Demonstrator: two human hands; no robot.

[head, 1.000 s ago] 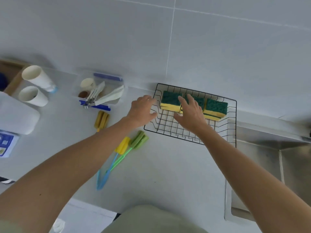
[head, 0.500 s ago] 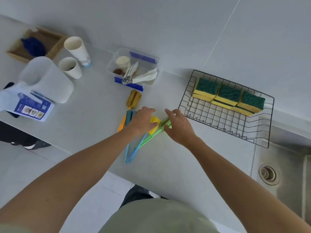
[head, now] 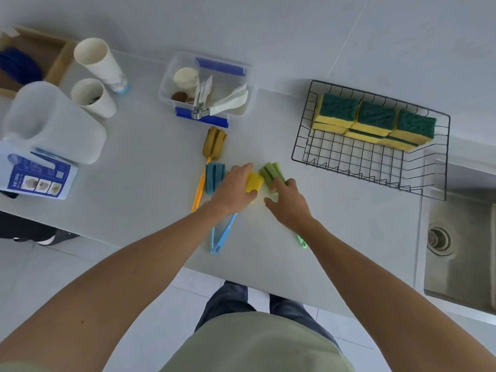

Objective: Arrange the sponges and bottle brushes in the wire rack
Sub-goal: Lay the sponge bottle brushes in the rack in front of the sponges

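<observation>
The black wire rack (head: 335, 167) stands at the right of the counter with three green-and-yellow sponges (head: 375, 120) lined up along its far side. Several bottle brushes lie left of it. My left hand (head: 233, 189) is closed over the yellow-headed brush (head: 254, 181), whose blue handle sticks out toward me. My right hand (head: 288, 201) grips the green-headed brush (head: 269, 170) just below its head. A blue-headed brush (head: 214, 177) and a brown-headed brush (head: 214, 142) with an orange handle lie untouched further left.
A clear plastic box (head: 206, 87) of utensils sits behind the brushes. Two paper cups (head: 98, 76), a white jug (head: 53, 122), a blue leaflet and a wooden tray are at the left. A steel sink (head: 461, 251) lies right of the rack.
Both hands left the rack and came down onto the brushes. The green brush has swung apart from the yellow one, its handle now pointing toward me on the right.
</observation>
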